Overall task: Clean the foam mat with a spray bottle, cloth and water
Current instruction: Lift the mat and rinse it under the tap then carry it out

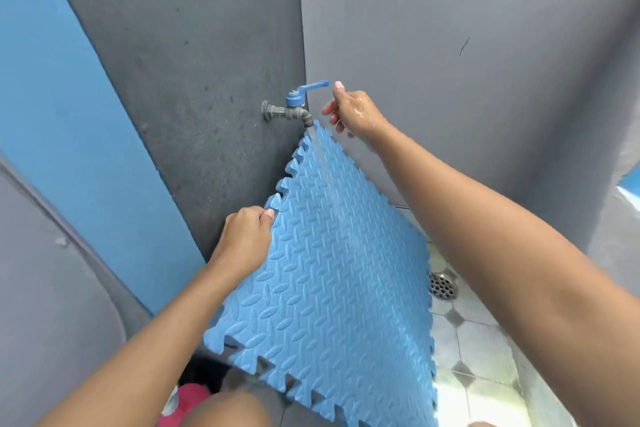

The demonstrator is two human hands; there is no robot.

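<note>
Left hand [246, 236]: pinches blue foam mat [332, 274] edge.
Right hand [353, 111]: loose, fingertip at tap lever [313, 87].
Water: runs down mat.

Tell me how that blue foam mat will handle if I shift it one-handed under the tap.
The foam mat probably holds its shape: the left hand props it by one edge without sagging. Likely light. Water is running down it, so it may be slippery.

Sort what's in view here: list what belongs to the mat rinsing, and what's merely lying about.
In use: foam mat, tap, running water, left hand gripping the mat's edge, right hand by the tap lever.

Lying about: floor drain, pink item.
</note>
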